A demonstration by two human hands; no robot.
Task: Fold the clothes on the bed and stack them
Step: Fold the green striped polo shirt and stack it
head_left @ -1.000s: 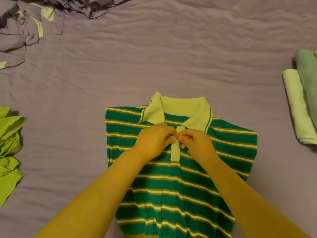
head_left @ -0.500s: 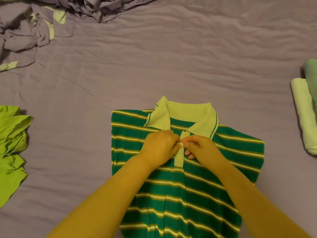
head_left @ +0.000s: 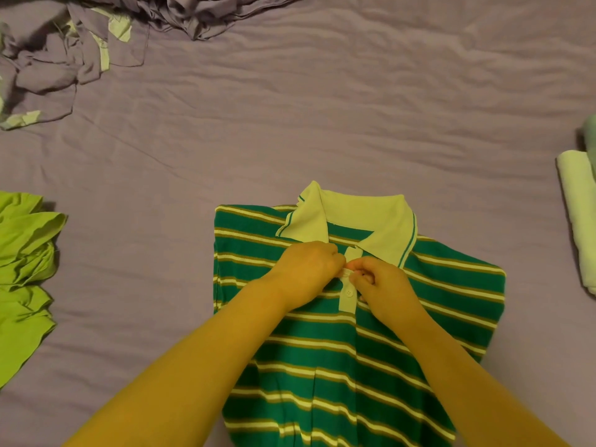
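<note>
A green polo shirt point(head_left: 445, 304) with white and olive stripes and a pale collar point(head_left: 358, 217) lies face up on the purple bed sheet point(head_left: 322, 108), its sleeves folded under. My left hand point(head_left: 306, 272) and my right hand point(head_left: 382, 283) meet at the pale button placket point(head_left: 348, 301), just below the collar. Both pinch the placket at its upper button, fingers curled. One lower button shows below them.
A crumpled bright green garment point(head_left: 22, 279) lies at the left edge. Folded pale green clothes point(head_left: 577, 214) sit at the right edge. A rumpled purple heap point(head_left: 64, 53) with pale patches fills the top left corner.
Both hands stay pinched at the placket with small finger movements. The view has shifted, so the shirt sits a little lower and further right in the frame.
</note>
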